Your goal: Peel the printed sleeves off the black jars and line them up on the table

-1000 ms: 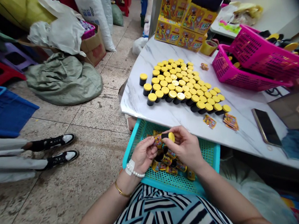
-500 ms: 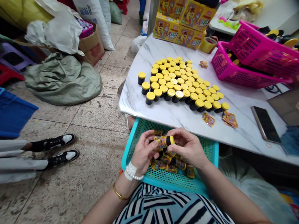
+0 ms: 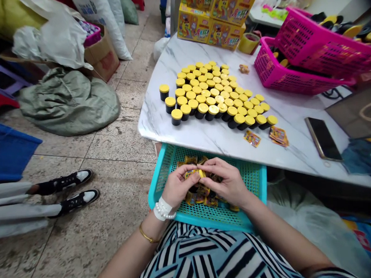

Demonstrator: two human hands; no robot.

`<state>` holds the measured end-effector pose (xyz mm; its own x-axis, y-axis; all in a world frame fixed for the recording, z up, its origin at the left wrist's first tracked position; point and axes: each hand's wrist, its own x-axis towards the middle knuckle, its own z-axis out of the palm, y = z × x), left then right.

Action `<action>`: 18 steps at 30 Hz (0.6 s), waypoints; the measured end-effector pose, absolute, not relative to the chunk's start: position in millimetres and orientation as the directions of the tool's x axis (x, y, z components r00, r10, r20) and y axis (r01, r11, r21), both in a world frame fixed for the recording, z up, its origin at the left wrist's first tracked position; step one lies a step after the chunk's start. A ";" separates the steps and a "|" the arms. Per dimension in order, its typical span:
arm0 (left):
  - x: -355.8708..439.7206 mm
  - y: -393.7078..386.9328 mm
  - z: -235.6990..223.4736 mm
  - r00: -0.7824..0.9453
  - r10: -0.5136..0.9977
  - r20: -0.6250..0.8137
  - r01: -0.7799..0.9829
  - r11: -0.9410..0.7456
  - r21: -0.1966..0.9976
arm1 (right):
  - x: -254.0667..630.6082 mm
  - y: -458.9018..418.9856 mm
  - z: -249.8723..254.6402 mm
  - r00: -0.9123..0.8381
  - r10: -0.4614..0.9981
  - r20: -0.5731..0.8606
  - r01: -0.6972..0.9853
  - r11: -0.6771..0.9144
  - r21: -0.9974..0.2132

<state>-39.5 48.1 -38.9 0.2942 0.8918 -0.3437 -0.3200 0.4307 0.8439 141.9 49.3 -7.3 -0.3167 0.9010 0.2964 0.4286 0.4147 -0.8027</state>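
A small tub point(image 3: 201, 174) with a yellow lid and a printed side is held above the teal basket point(image 3: 215, 223), lying roughly sideways between both hands. Its body is gripped by the left hand point(image 3: 175, 185), the thumb laid along the print; its lid end is pinched by the fingertips of the right hand point(image 3: 226, 182), though how much is lid and how much print cannot be told. The tub is best turned against a steady left thumb, with pressure spread evenly so that the print is not creased or skewed. Printed tubs point(image 3: 211, 201) are heaped below, where knocks should be avoided. Beyond, on the white table point(image 3: 155, 120), plain black tubs point(image 3: 213, 109) are grouped upright, with a printed label point(image 3: 252, 138) and a label stack point(image 3: 278, 136) lying near their front edge
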 end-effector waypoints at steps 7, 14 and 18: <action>-44.5 46.0 -46.7 0.458 0.761 -0.460 -0.369 0.634 0.680 | 145.1 49.5 -19.4 -0.325 0.868 0.375 0.407 0.487 -0.773; -38.3 45.1 -42.9 0.186 0.953 -0.240 -0.168 0.271 0.948 | 132.0 50.2 -36.3 -0.131 0.982 0.137 0.173 0.159 -0.972; -38.7 45.8 -41.4 0.184 0.944 -0.276 -0.215 0.312 0.925 | 129.9 52.0 -36.9 -0.122 0.984 0.131 0.182 0.152 -0.972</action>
<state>-38.7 45.8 -41.4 0.1837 0.9435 -0.2758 -0.2155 0.3124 0.9252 129.9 52.0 -36.9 -0.1225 0.9839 0.1305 0.1818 0.1515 -0.9716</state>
